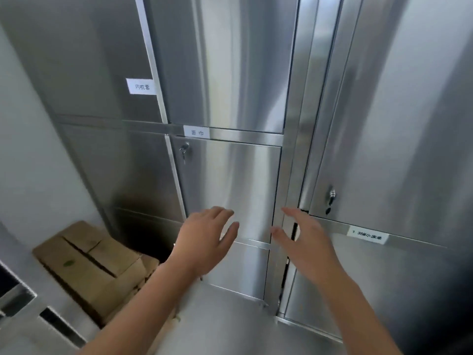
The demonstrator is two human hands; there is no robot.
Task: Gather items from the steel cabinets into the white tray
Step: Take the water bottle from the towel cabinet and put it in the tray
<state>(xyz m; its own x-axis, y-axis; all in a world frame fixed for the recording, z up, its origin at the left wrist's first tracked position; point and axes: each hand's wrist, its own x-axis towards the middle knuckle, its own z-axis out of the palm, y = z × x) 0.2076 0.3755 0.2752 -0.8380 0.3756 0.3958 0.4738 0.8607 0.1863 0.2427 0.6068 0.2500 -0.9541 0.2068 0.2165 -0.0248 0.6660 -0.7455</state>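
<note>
Steel cabinets fill the view, all doors closed. The middle door (230,185) has a lock with a key (184,149) at its upper left and a white label (196,132) above it. My left hand (207,239) is held out in front of this door's lower part, fingers straight and spread, holding nothing. My right hand (304,242) is stretched out in front of the vertical frame post (286,175) between the middle and right cabinets, fingers relaxed and empty. The right cabinet door (384,149) has its own lock (331,194). No white tray is in view.
Cardboard boxes (97,265) are stacked on the floor at the lower left, against the left cabinet (102,73). A labelled lower door (368,237) sits at the right. A pale wall (30,149) bounds the left side.
</note>
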